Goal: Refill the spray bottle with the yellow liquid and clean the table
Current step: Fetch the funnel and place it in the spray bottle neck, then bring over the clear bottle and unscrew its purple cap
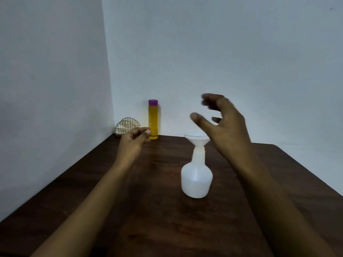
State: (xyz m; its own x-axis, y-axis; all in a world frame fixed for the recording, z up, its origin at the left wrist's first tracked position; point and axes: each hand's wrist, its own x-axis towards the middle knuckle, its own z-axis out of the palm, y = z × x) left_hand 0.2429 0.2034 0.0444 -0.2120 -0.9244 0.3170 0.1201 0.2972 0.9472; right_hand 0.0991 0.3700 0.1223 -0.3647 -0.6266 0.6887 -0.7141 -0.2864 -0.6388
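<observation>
Fingers point(141, 130) of the left hand point(135, 140): lying loosely curled toward the thumb and gripping nothing. They are sitting just beside the lower part of the yellow liquid bottle point(153, 121), which is showing immediately to their right; whether they are touching it cannot be told.
Yellow liquid bottle: standing upright at the far edge of the table point(148, 210) against the wall, long axis vertical, purple cap point(153, 102) on.
Right hand point(225, 125): hovering spread and empty, blurred, above and slightly right of the funnel point(197, 139).
Funnel: sitting in the open neck of the spray bottle point(196, 179), which is standing upright mid-table, well apart from the yellow liquid bottle.
Wire holder point(127, 127): standing in the corner behind the left hand.
Judgement: the left hand is by far the nearer to the yellow liquid bottle. A sideways wrap around its upright body is looking like the fitting grasp, with the purple cap to come off before pouring.
</observation>
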